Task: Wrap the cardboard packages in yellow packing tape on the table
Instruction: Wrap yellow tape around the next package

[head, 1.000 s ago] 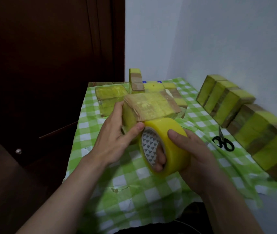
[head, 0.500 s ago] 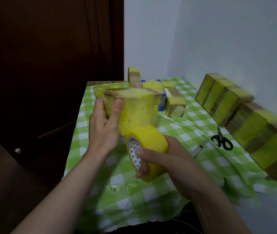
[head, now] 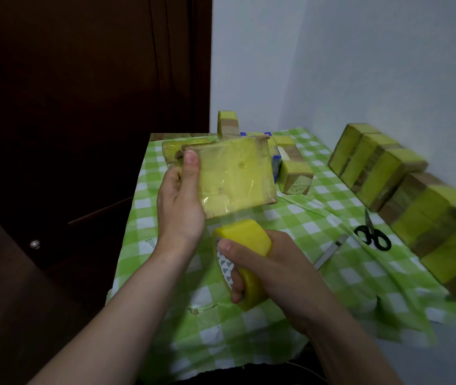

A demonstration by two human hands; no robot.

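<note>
Right grip (head: pixel 274 262), nearest of all, is curled round the tape roll (head: pixel 245 236) and hooked through its core, just below the held package (head: pixel 235 173). That hold likely lets the roll turn and pay out while it is pulled taut. A pale stretch of tape seems to run from the roll up to the package's lower edge, though it is faint. Left grip (head: pixel 179 209) clasps the package's left side, its thumb (head: pixel 191 159) pressed flat on the front face. It carries the package upright in the air above the tabletop (head: pixel 340 276), probably so the tape can pass all round it. The front face is already yellow, with bare cardboard along the top and right edges, so I judge the wrapping part done. Right of the package lie a grey cutter-like strip (head: pixel 331 250) and black scissors (head: pixel 372 237), handy for cutting the tape. Farther right, a row of wrapped packages (head: pixel 382 168) stands along the wall (head: pixel 388 79). Behind the held one sit several smaller packages (head: pixel 295 173), partly hidden.
</note>
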